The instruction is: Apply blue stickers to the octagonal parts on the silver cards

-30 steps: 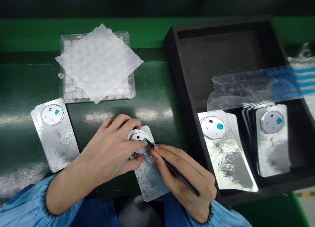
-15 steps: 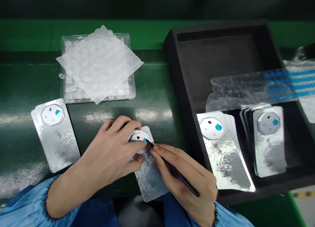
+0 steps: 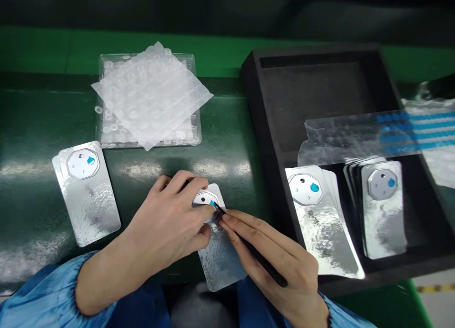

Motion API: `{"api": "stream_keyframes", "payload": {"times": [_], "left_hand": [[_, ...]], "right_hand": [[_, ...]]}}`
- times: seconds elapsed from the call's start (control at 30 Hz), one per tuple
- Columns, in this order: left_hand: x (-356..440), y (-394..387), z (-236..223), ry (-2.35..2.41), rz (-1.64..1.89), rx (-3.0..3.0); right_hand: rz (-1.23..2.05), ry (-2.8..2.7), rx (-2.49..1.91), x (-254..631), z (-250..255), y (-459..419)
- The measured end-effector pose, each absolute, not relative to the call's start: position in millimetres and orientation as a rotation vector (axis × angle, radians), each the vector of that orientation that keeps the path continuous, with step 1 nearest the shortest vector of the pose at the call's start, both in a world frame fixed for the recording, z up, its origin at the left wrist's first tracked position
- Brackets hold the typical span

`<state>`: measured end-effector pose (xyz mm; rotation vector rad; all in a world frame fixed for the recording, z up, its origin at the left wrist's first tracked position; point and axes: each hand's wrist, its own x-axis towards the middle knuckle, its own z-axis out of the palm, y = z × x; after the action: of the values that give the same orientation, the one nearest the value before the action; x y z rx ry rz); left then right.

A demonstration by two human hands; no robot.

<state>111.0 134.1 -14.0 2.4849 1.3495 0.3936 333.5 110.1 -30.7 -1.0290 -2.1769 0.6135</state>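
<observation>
A silver back cover [image 3: 221, 259] with an octagonal camera plate lies on the dark green mat in front of me. My left hand [image 3: 167, 228] presses down on its upper end, fingers curled over the plate. My right hand [image 3: 273, 261] is closed on black tweezers [image 3: 254, 254], held like a pen. The tweezer tip touches a small blue dot [image 3: 212, 204] on the camera plate.
Another silver cover [image 3: 88, 195] lies at the left. A clear tray of small rings [image 3: 149, 100], under a plastic sheet, sits behind. A black foam box [image 3: 256, 110] at the right holds stacked covers [image 3: 382, 214] and a film strip with blue dots [image 3: 373, 133].
My hands hold the same pose on the cover. The view has shifted slightly, so everything appears a little lower and to the right.
</observation>
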Motion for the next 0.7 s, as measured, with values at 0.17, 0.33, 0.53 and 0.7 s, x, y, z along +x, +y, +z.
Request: {"api": "stream_keyframes", "payload": {"times": [0.17, 0.33, 0.53, 0.7], "left_hand": [[111.8, 134.3, -14.2, 1.340, 0.411, 2.471], [112.0, 134.1, -14.3, 1.345, 0.407, 2.466], [111.4, 132.6, -15.0, 1.341, 0.414, 2.469], [112.1, 132.4, -15.6, 1.352, 0.422, 2.478]], "right_hand": [[0.579, -2.203, -0.998, 332.7, -29.2, 113.3], [0.470, -2.234, -0.996, 334.9, -31.8, 108.7], [0.466, -2.217, -0.975, 330.0, -33.0, 109.3], [0.508, -2.205, -1.025, 329.3, -34.6, 108.9]]}}
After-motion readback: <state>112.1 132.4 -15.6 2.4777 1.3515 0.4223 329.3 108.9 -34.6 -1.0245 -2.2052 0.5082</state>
